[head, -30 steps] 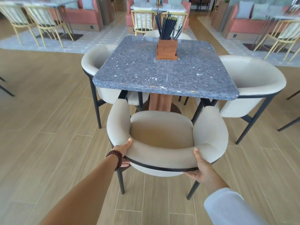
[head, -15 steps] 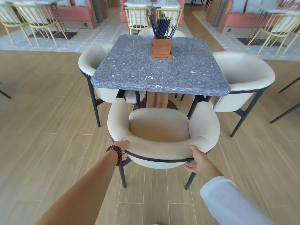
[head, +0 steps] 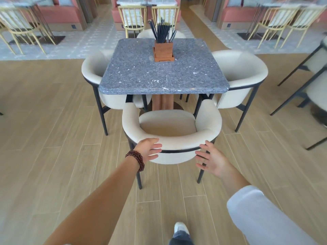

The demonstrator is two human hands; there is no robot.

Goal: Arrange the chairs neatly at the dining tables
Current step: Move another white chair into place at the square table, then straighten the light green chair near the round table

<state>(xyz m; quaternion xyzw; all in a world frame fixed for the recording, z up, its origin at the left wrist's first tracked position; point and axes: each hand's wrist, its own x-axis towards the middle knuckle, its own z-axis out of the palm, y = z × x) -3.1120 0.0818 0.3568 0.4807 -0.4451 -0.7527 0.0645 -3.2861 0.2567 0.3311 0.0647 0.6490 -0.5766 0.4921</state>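
We saw only the top rim of the far chair (head: pixel 142 34) behind the grey stone table (head: pixel 164 75), and the tabletop hid part of the left side chair (head: pixel 92 69) and the right side chair (head: pixel 242 68). The near cream armchair (head: pixel 177 140) stood close up to the table's near edge. Our left hand (head: pixel 148 149) lay with straight fingers against the chair's back. Our right hand (head: pixel 212 159) hung spread wide just beside it, holding nothing; whether it touched we could not tell.
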